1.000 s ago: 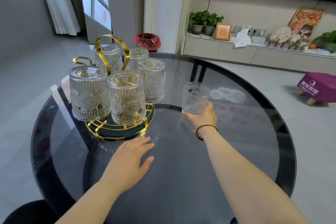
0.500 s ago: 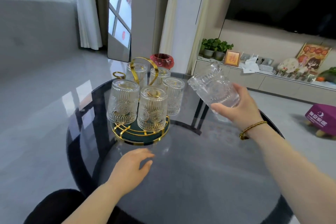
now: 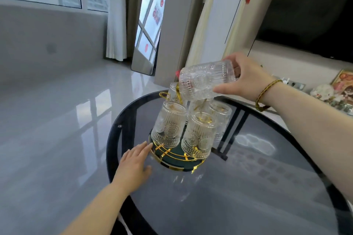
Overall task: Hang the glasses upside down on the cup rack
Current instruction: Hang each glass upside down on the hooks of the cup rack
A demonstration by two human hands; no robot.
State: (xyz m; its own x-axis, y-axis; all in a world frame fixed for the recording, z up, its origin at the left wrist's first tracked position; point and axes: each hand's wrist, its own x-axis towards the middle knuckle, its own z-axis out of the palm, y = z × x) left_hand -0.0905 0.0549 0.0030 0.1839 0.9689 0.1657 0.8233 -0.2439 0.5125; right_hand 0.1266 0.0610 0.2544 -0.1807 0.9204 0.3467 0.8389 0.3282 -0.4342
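A gold wire cup rack (image 3: 176, 157) with a dark green round base stands on the round dark glass table (image 3: 248, 187). Several ribbed clear glasses hang upside down on it, the nearest two at front left (image 3: 169, 127) and front right (image 3: 199, 137). My right hand (image 3: 246, 78) grips another ribbed glass (image 3: 205, 80) by its base, tipped on its side, mouth pointing left, just above the back of the rack. My left hand (image 3: 135, 164) lies flat on the table, fingers spread, fingertips touching the rack's base rim.
The table's near-left edge (image 3: 112, 150) runs just left of my left hand, over a glossy grey floor. A leaning mirror (image 3: 147, 30) stands behind. A low shelf with ornaments (image 3: 332, 91) sits at far right.
My right hand has carried the glass up and left, from beside the rack to above it, tipping it further over. My left hand slid forward to the rack's base.
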